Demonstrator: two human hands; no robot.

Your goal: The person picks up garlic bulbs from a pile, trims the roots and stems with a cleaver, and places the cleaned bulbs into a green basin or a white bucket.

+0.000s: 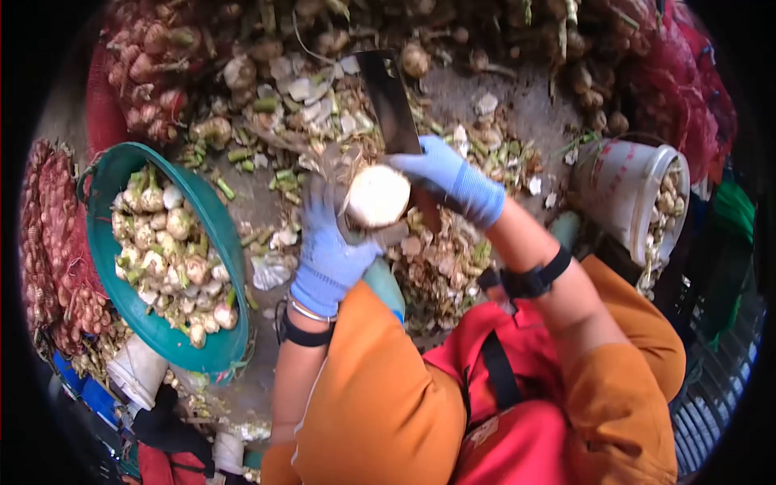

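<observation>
My right hand [453,174], in a blue knit glove, is closed round the brown handle [426,212] of a cleaver. The cleaver's broad dark blade [391,105] points away from me, over the peelings. Just left of that hand is a round, bright white surface [377,196], larger than the garlic bulbs around. Along its left side lies my gloved left hand [330,250]. Its fingers point forward and are smeared by motion, so I cannot tell whether they grip anything. Dry stalks or roots [339,166] show right by those fingertips.
A green basin [238,323] of trimmed garlic bulbs [166,242] tilts at the left. At the right a white bucket [618,182] lies tipped, with garlic at its mouth. Cut stems and skins [436,275] litter the floor. Red net sacks [679,89] and untrimmed garlic [145,65] line the back.
</observation>
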